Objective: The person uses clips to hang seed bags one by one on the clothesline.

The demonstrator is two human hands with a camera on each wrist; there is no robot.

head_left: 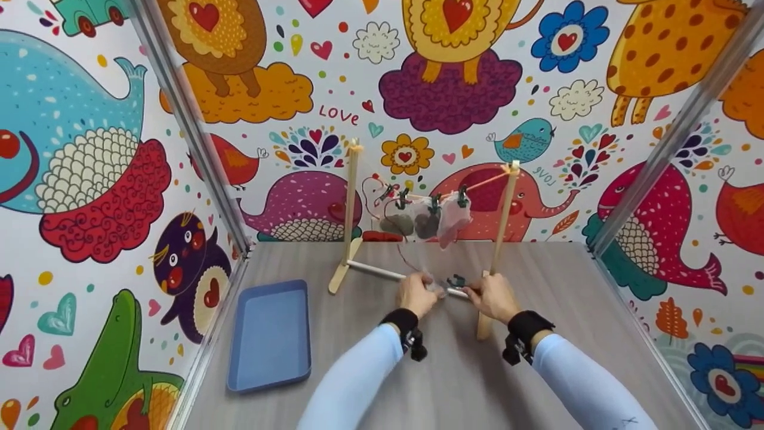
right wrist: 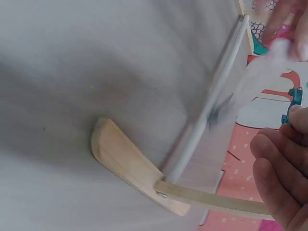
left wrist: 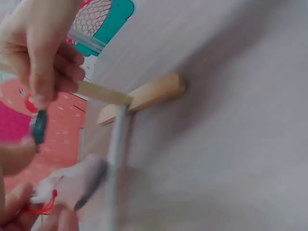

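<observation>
Three small bags (head_left: pixel 427 221) are already hanging clipped on the rack's line (head_left: pixel 477 182). A fourth, a pale bag (left wrist: pixel 72 180), is sitting low at six o'clock of the rack, left hand (head_left: pixel 416 294) pinching it, right hand (head_left: pixel 493 295) gripping a dark clip (head_left: pixel 456 279). The blue tray (head_left: pixel 271 334) is lying at nine o'clock. Wrist views alone are showing the bag's red string (left wrist: pixel 38 208).
</observation>
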